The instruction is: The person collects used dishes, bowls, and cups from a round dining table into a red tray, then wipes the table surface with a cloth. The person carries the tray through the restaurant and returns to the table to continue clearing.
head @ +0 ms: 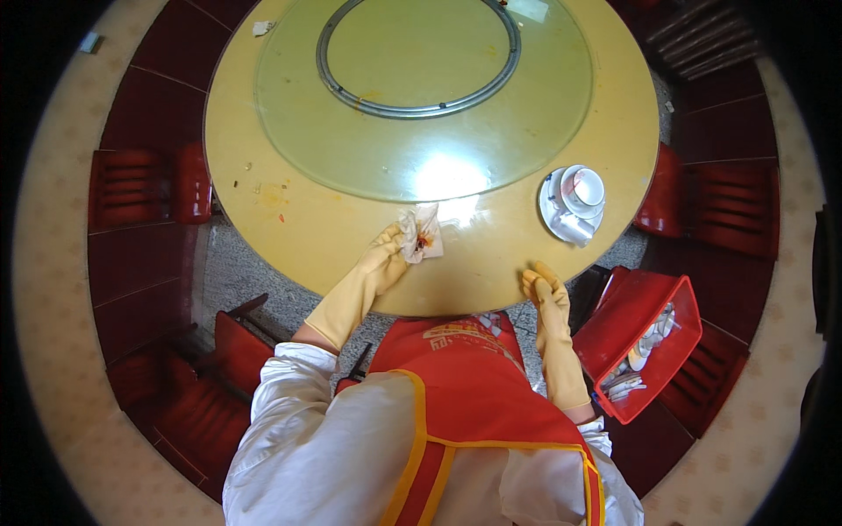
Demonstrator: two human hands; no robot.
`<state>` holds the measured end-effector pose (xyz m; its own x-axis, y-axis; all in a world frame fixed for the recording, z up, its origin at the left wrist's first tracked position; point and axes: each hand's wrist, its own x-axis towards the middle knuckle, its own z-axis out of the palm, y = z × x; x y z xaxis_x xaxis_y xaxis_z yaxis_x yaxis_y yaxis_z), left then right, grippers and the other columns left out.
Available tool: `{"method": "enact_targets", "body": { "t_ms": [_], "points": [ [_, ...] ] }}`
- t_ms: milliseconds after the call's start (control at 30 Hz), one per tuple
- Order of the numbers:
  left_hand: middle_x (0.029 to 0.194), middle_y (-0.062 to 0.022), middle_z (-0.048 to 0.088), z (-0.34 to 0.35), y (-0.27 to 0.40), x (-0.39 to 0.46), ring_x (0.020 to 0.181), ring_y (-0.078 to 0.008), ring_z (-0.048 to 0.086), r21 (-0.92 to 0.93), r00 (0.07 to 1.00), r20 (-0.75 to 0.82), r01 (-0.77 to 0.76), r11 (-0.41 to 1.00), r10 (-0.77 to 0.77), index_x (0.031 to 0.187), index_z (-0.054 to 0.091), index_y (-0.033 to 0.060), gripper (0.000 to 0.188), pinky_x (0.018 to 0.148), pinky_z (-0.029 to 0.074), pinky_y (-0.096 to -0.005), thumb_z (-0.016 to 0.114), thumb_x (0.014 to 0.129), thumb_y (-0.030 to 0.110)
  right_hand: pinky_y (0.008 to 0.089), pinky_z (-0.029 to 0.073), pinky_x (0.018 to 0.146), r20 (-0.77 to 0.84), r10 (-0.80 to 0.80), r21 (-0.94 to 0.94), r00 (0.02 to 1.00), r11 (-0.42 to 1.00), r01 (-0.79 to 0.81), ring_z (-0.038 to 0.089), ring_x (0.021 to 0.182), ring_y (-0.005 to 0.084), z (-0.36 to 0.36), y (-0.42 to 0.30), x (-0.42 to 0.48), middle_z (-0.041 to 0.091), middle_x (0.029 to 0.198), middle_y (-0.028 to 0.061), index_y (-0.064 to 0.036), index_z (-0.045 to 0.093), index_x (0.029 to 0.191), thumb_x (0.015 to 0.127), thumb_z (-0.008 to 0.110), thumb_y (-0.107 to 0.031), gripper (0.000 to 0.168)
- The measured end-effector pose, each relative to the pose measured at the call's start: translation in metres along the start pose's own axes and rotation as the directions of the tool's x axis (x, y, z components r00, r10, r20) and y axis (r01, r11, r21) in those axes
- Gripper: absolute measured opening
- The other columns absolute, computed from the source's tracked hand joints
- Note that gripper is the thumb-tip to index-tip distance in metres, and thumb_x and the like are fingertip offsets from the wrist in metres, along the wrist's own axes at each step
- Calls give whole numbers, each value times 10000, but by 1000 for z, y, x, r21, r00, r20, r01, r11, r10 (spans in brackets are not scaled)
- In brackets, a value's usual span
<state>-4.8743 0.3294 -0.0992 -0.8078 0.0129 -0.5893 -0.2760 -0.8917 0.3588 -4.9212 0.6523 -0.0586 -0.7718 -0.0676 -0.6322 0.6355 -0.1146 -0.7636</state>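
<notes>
My left hand (pixel 387 258), in a pale yellow rubber glove, grips a crumpled paper napkin (pixel 427 231) with dark red-brown stains. It is over the near part of a round yellow table (pixel 487 276). My right hand (pixel 551 296), gloved alike, is by the table's near right edge with its fingers loosely bent and slightly apart; nothing shows in it. Beyond that hand, a white plate (pixel 547 209) carries a stacked bowl and cup (pixel 587 187) and a clear glass (pixel 573 227) lying on its side.
A glass turntable (pixel 296 131) with a metal ring (pixel 414 112) covers much of the table. Food scraps (pixel 281 218) lie at left, and a crumpled tissue (pixel 263 28) farther back. A red bin (pixel 631 329) of used dishes stands at right. Red chairs (pixel 243 348) surround the table.
</notes>
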Motion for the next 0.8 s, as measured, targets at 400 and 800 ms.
{"method": "enact_targets", "body": {
  "t_ms": [400, 800],
  "points": [
    [997, -119, 676, -12, 18, 17, 845, -268, 665, 760, 871, -161, -191, 621, 465, 1073, 584, 75, 206, 708, 544, -337, 519, 894, -1, 254, 496, 892, 31, 34, 42, 999, 998, -36, 637, 994, 152, 6, 3, -8, 662, 1114, 86, -22, 515, 1304, 967, 548, -128, 355],
    [1188, -145, 612, 90, 9, 105, 1069, -336, 611, 370, 783, 603, -102, -923, 155, 1286, 478, 73, 384, 842, 529, -421, 455, 909, 140, 265, 498, 907, -2, 31, 28, 1000, 999, -31, 628, 1018, 156, 0, -3, -18, 653, 1122, 89, -19, 504, 1311, 963, 548, -115, 364]
  ]
}}
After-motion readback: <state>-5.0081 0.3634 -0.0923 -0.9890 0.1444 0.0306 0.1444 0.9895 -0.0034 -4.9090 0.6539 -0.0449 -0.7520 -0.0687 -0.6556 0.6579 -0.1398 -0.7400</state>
